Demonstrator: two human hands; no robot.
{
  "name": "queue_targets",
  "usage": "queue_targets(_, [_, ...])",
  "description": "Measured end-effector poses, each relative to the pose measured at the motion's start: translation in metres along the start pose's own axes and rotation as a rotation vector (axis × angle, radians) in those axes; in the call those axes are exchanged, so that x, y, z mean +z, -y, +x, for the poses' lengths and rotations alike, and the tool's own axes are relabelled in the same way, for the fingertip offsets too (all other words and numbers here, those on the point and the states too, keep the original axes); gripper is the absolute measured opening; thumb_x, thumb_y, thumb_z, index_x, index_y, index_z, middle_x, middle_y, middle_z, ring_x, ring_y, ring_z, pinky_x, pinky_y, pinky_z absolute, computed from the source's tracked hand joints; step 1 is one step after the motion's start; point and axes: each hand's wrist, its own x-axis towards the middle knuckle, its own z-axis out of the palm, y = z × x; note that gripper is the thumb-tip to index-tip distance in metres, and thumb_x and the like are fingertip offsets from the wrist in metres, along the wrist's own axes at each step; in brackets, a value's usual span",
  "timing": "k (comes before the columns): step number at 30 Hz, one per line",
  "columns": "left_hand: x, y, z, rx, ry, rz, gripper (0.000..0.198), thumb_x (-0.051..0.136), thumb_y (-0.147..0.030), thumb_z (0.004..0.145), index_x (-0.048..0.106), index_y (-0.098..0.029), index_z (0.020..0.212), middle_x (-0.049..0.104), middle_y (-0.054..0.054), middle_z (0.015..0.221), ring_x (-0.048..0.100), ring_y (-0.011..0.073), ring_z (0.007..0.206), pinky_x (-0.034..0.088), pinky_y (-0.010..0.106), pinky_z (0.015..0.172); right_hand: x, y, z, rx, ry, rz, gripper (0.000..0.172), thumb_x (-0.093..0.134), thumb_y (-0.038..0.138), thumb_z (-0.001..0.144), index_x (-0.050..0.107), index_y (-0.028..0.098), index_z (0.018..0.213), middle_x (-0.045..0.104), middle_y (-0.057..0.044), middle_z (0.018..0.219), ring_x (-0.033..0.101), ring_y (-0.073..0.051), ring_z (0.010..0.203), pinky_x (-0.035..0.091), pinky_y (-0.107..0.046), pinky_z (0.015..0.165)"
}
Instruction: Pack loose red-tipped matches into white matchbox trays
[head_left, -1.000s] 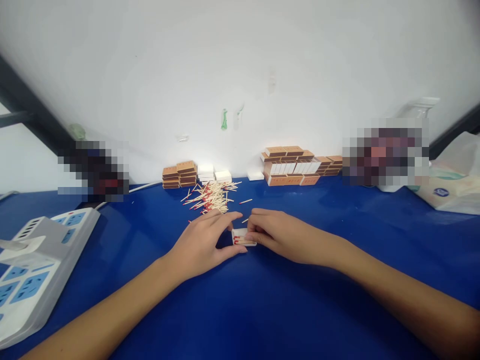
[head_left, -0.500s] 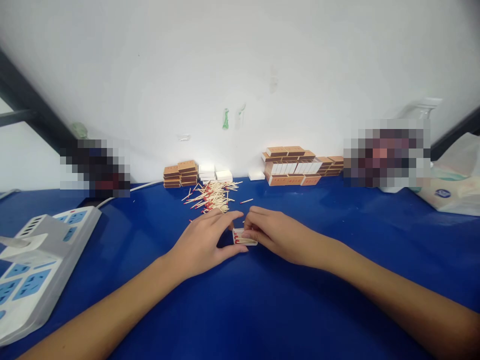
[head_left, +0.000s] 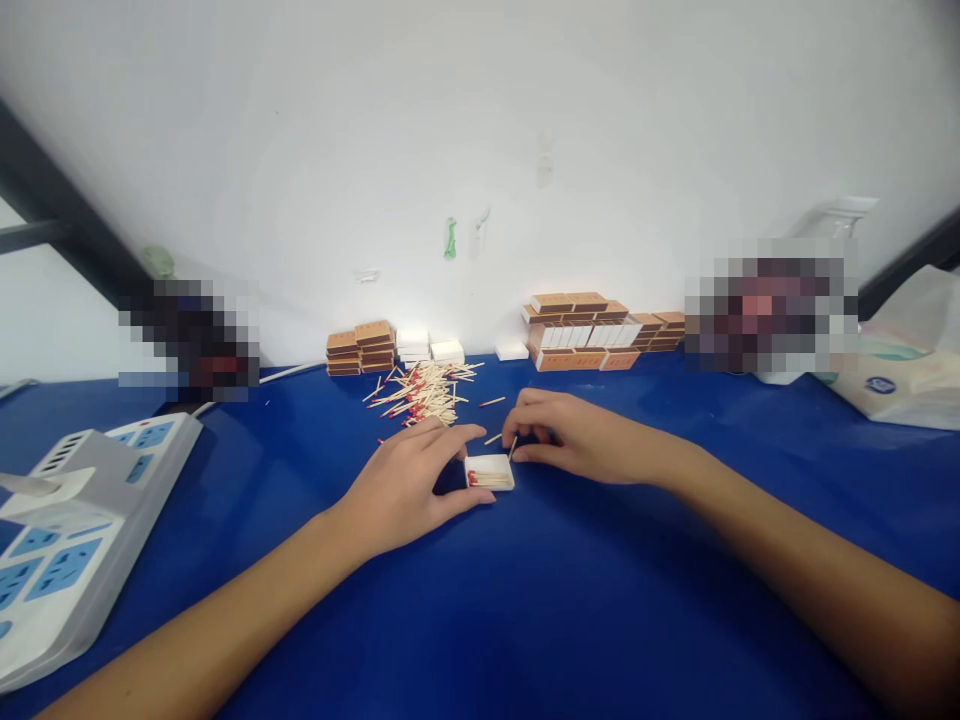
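A small white matchbox tray (head_left: 490, 472) with a few red-tipped matches in it lies on the blue table (head_left: 525, 600). My left hand (head_left: 409, 485) grips the tray's left end between thumb and forefinger. Just behind the tray's right corner, my right hand (head_left: 577, 440) pinches a single match (head_left: 512, 448) that points down toward the tray. A loose pile of matches (head_left: 424, 393) lies behind my left hand.
Stacks of brown matchbox sleeves (head_left: 360, 348) and white trays (head_left: 429, 346) line the wall, with a bigger stack (head_left: 592, 330) to the right. A white and blue power strip (head_left: 67, 530) sits at the left. A plastic bag (head_left: 900, 370) is at far right.
My right hand has lifted off the tray and drawn back to the right, now pinching one match. The tray's top is uncovered. My left hand has stayed in place.
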Motion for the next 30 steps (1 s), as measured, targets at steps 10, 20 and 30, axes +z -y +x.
queue_targets(10, [-0.001,0.0,0.001,-0.001,0.0,0.009,0.059,0.076,-0.051,0.09,0.057,-0.022,0.138,0.074,0.009,0.117,0.07,0.0288,0.111,0.058,0.046,0.094,0.005,0.007,0.0,0.074,-0.046,-0.046,0.022,0.049,0.034,0.105,0.061,0.02,0.095,0.06,-0.006,0.102,0.057,-0.018,0.083,0.046,-0.034,0.077])
queue_targets(20, [0.0,0.001,0.001,0.009,-0.005,-0.008,0.055,0.076,-0.048,0.091,0.055,-0.024,0.136,0.073,0.008,0.113,0.07,0.0274,0.106,0.058,0.043,0.09,0.031,0.034,0.001,0.077,-0.155,0.037,0.014,0.058,0.031,0.102,0.063,0.02,0.095,0.063,-0.003,0.094,0.058,-0.016,0.08,0.043,-0.03,0.07])
queue_targets(30, [0.0,-0.001,0.001,0.013,0.002,-0.005,0.056,0.075,-0.051,0.091,0.057,-0.023,0.136,0.073,0.007,0.109,0.07,0.0267,0.102,0.058,0.044,0.09,0.028,0.0,0.012,-0.063,-0.197,-0.176,0.016,0.054,0.026,0.105,0.065,0.019,0.096,0.059,-0.009,0.103,0.052,-0.024,0.1,0.045,-0.037,0.087])
